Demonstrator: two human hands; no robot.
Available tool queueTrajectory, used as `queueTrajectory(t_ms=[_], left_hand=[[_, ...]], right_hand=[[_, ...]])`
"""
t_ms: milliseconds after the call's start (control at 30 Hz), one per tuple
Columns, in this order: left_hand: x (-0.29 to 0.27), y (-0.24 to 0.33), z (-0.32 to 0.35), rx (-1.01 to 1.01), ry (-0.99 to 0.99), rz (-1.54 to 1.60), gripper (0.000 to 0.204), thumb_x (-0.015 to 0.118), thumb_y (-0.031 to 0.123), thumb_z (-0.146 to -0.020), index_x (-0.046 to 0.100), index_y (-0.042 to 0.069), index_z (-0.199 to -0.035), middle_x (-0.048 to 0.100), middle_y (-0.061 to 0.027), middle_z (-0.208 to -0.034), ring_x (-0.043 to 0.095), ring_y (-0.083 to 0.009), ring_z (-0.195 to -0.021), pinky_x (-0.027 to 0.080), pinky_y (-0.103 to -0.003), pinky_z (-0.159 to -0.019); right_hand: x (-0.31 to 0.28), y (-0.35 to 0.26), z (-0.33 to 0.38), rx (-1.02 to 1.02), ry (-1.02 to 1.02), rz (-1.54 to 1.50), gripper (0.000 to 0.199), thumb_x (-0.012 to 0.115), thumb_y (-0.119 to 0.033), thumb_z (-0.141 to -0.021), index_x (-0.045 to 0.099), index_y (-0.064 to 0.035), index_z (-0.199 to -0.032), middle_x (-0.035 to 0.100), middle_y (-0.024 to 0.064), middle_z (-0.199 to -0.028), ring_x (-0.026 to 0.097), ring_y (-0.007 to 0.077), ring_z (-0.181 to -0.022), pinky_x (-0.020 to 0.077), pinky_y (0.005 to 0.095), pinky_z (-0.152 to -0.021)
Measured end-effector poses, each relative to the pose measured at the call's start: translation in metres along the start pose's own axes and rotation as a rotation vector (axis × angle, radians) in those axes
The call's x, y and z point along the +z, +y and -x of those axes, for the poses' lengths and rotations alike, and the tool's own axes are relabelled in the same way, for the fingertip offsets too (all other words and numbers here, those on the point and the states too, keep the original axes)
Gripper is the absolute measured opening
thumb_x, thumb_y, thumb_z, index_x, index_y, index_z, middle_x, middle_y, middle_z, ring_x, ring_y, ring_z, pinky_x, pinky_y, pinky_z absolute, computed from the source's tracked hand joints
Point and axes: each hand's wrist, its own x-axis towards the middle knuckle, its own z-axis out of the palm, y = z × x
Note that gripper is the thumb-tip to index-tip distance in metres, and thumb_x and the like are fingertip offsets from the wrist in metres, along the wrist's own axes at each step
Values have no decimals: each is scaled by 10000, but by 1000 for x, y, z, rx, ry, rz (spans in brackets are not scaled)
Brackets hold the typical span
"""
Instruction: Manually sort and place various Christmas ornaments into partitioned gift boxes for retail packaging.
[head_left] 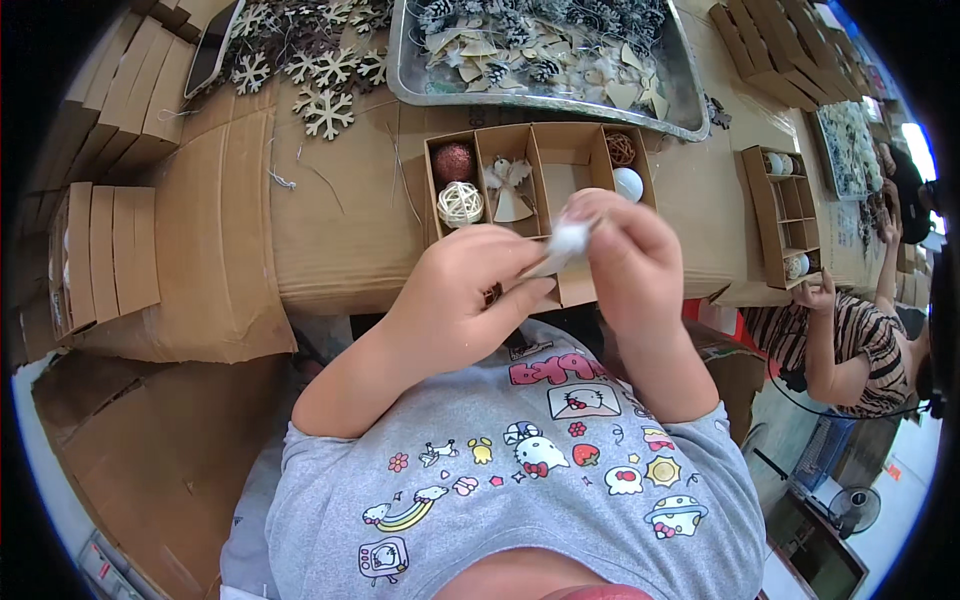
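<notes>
Above the front edge of the table, my left hand [455,290] and my right hand [638,250] meet with fingers pinched. Between them is a small fluffy white piece [570,238], smeared by motion; its kind cannot be made out. Something brown shows beneath my left fingers. Just behind my hands lies an open cardboard box [532,150] with compartments. Its left side holds a dark red glitter ball [455,163] and a cream woven ball [460,204]. An angel ornament [511,188] lies beside them. To the right sit a brown woven ball [621,150] and a white ball [628,184].
A metal tray [550,104] of pinecones and pale cut-outs stands at the back. Wooden snowflakes [325,112] lie left of it. Stacked cardboard boxes [110,245] line the left. A co-worker [850,340] touches another divided box [782,215] at the right.
</notes>
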Motion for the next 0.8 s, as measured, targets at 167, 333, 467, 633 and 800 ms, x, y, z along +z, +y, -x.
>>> queueTrajectory(t_ms=[167, 333, 467, 633, 800], left_hand=[[-14, -5, 19, 150, -53, -137, 141, 638, 45, -746, 641, 22, -886, 655, -99, -830, 620, -272, -769, 480, -367, -717], [-20, -30, 19, 196, 86, -322, 163, 616, 25, -722, 639, 23, -883, 653, -100, -852, 610, -291, -820, 467, -395, -767], [-14, -42, 12, 246, 83, -474, 194, 631, 36, -692, 632, 46, -886, 629, -79, -889, 576, -280, -895, 425, -391, -791], [-18, -45, 9, 260, 90, -509, 191, 644, 47, -684, 627, 63, -873, 611, -61, -894, 565, -262, -895, 411, -386, -770], [-35, -43, -6, 288, -30, -565, 174, 657, 52, -692, 629, 71, -863, 612, -53, -879, 570, -255, -887, 417, -387, -802]], right_hand=[[3, 19, -23, 458, 274, 41, 175, 652, -133, -820, 630, 8, -922, 626, 62, -795, 552, 99, -735, 446, 260, -659], [19, 20, -41, 323, -112, 916, 170, 667, -170, -764, 616, -41, -863, 636, 111, -748, 621, 253, -722, 473, 380, -627], [18, 12, -46, 168, -459, 1409, 101, 637, -186, -733, 650, -93, -771, 647, 57, -723, 620, 255, -780, 477, 381, -625], [32, 3, -46, -178, -664, 1784, 107, 637, -190, -677, 687, -110, -727, 652, 29, -786, 570, 183, -841, 446, 297, -608], [-4, 0, -102, 144, -769, 1193, 205, 604, -293, -781, 677, -101, -776, 606, 115, -812, 611, 297, -788, 493, 403, -695]])
